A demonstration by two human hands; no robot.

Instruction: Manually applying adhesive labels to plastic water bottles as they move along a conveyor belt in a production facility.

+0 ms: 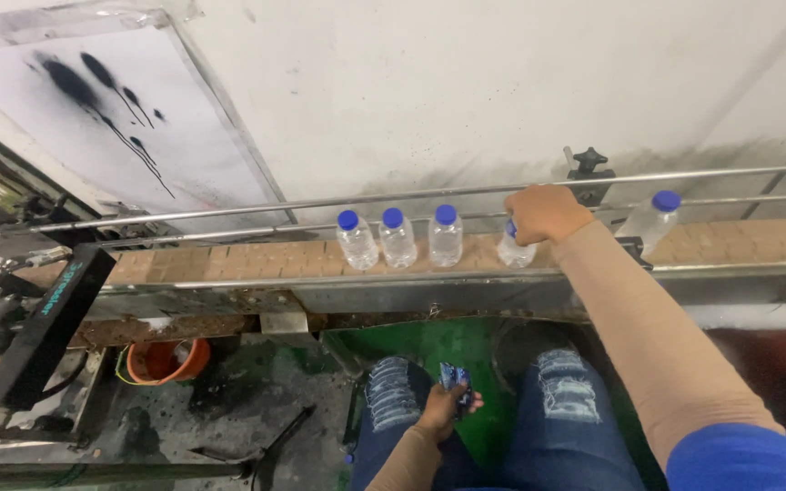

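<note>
**Right hand on a bottle at the conveyor**

The person is sitting in front of a long conveyor belt (229, 264) of brown links, with two metal guide rails (320, 202) running along its far edge. The right hand (546, 214) is reaching out over the belt and closing from above around the top of a small clear bottle (513, 252), so the cap is mostly hidden under the fingers. This bottle is standing upright near the middle of the belt. To its left, three more bottles with blue caps (398, 238) are standing upright in a row, close to each other but not touching. Another bottle (649, 220) is leaning, tilted, toward the right end of the belt, well apart from the held one.

The left hand (443, 405) is resting low between the knees, above the torn blue jeans (566, 400), and its fingers are curling around a small bundle of blue labels (455, 380). An orange bucket (167, 360) is standing on the dirty floor under the left end of the belt.
</note>
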